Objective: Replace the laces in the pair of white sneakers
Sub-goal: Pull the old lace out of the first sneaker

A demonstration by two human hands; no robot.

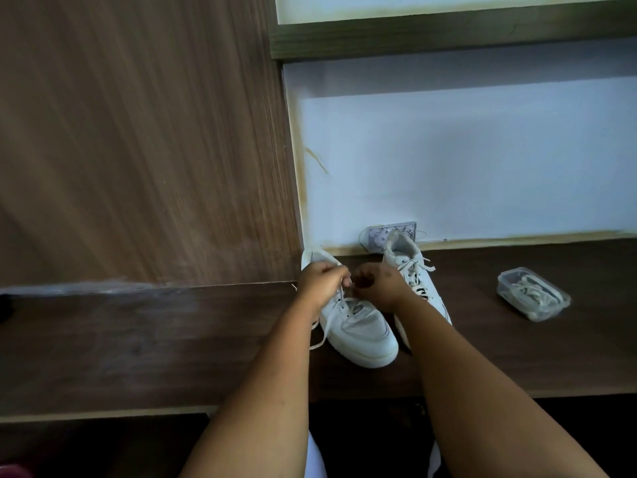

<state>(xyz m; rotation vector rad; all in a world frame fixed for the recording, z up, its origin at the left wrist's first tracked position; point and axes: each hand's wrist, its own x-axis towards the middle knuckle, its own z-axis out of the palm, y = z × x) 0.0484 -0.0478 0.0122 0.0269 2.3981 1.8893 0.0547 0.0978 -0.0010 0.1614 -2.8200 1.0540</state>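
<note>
Two white sneakers stand on a dark wooden desk [172, 339]. The nearer left sneaker [362, 336] points its toe toward me, and its white lace [322, 331] trails loose off its left side. My left hand [322, 282] pinches a strand of that lace above the eyelets. My right hand [377, 284] is curled over the same sneaker's tongue area, and its fingertips are hidden. The right sneaker [410, 267] stands behind my right wrist, laced, with its heel toward the wall.
A clear plastic box [532, 293] holding white laces sits on the desk at the right. A small patterned card [379, 236] leans on the white wall behind the shoes. A tall wooden panel [138, 150] rises on the left.
</note>
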